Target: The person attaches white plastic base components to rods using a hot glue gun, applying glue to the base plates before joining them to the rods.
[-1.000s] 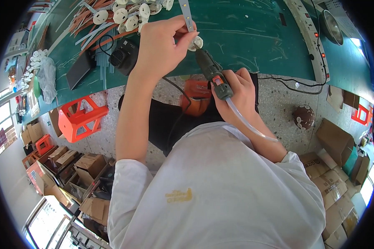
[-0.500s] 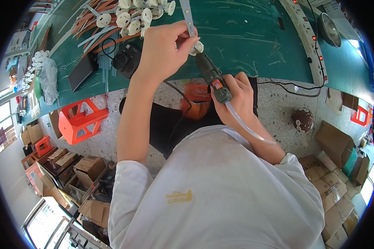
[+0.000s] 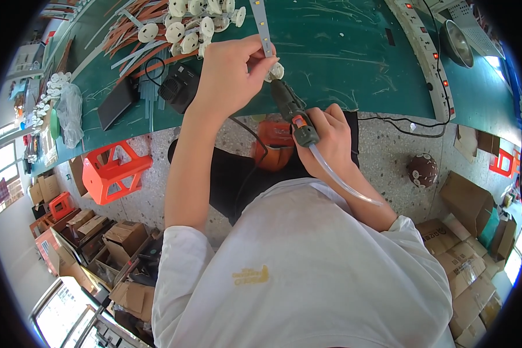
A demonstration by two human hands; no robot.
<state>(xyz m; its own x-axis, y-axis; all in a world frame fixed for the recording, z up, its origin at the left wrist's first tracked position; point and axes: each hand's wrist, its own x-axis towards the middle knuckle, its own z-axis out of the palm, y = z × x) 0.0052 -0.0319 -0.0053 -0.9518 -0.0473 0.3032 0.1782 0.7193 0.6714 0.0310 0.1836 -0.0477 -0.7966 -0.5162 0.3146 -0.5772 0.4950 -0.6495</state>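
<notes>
Green-matted bench: your left hand (image 3: 229, 72) pinches a narrow white strip (image 3: 263, 28) and small white round fitting (image 3: 276, 71); your right hand (image 3: 329, 139) grips the dark pneumatic screwdriver (image 3: 291, 111), tip touching the fitting, fastening seemingly unfinished.

A narrow white strip (image 3: 263, 29) runs away toward the far edge of the green mat, its near end pinched at a small round white disc (image 3: 276, 71). Just right and nearer, a dark pen-shaped tool (image 3: 293, 114) with an orange band slants, tip touching the disc, a clear tube (image 3: 342, 182) trailing from its near end.
</notes>
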